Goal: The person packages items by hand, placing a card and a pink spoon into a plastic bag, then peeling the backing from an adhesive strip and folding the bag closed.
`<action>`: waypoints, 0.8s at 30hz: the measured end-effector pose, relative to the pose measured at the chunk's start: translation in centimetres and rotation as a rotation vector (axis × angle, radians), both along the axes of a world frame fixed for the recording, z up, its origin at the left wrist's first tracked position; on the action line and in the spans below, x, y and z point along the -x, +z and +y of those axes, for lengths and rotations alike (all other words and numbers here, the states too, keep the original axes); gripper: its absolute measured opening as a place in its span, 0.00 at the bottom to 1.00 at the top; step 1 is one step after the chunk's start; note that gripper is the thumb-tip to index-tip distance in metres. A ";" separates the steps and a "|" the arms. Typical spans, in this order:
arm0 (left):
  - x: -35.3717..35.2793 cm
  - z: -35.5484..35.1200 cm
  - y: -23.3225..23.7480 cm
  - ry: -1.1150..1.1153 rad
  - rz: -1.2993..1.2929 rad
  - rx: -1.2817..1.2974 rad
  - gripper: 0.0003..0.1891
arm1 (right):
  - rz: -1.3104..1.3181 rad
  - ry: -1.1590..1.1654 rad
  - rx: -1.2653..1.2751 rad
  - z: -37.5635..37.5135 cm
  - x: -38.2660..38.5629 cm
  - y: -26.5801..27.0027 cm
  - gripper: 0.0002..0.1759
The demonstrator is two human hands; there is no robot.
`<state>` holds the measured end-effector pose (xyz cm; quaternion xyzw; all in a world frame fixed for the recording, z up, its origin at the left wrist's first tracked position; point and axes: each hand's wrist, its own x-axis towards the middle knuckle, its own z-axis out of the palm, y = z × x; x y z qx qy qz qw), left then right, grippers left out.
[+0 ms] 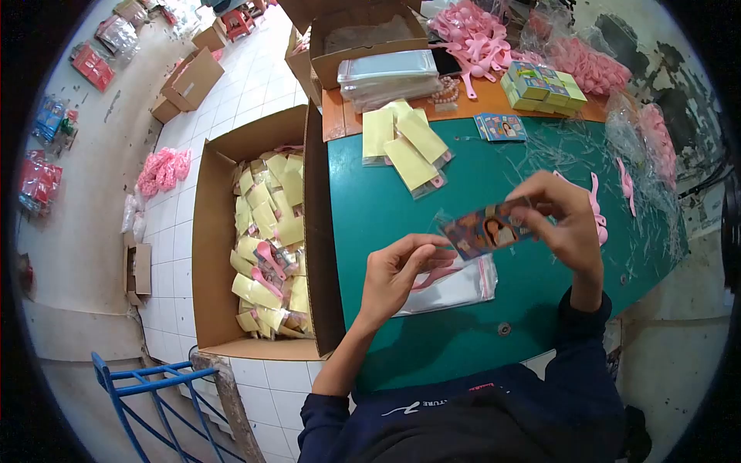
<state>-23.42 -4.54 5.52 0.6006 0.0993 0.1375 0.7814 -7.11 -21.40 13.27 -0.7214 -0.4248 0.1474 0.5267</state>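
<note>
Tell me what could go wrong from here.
The printed card pinched in the right hand might slip onto the clear plastic bags below. Loose plastic scraps strewn over the green tabletop could cling to the right sleeve. The yellow-backed packets overlap, so a nudge might slide one off another.

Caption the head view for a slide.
Right hand holds a printed card, left hand close by, over a green table beside an open carton.

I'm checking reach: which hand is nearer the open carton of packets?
Left. The left hand is right of the carton, over the green table; the right hand is farther right.
</note>
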 end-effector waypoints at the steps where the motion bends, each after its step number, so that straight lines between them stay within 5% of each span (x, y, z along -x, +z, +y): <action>1: 0.0 0.0 0.0 -0.004 -0.018 0.009 0.11 | -0.094 0.033 0.047 -0.3 0.6 0.7 0.09; 5: 0.5 -0.2 0.3 -0.059 0.019 -0.012 0.11 | -0.263 -0.003 0.071 -0.7 1.9 1.2 0.08; 8: 1.0 -0.2 0.6 -0.059 0.037 -0.038 0.11 | 0.069 -0.145 -0.160 -0.7 2.8 1.1 0.07; 14: 1.7 -0.4 0.4 -0.046 0.046 -0.174 0.11 | -0.394 0.076 0.053 -0.3 3.6 1.7 0.07; 20: 1.6 -1.2 1.0 -0.177 0.075 -0.354 0.19 | -0.242 0.376 0.321 0.4 3.6 -0.2 0.10; 24: 1.7 -2.0 0.4 -0.066 0.099 -0.705 0.32 | -0.296 0.406 0.240 1.4 4.2 -2.7 0.12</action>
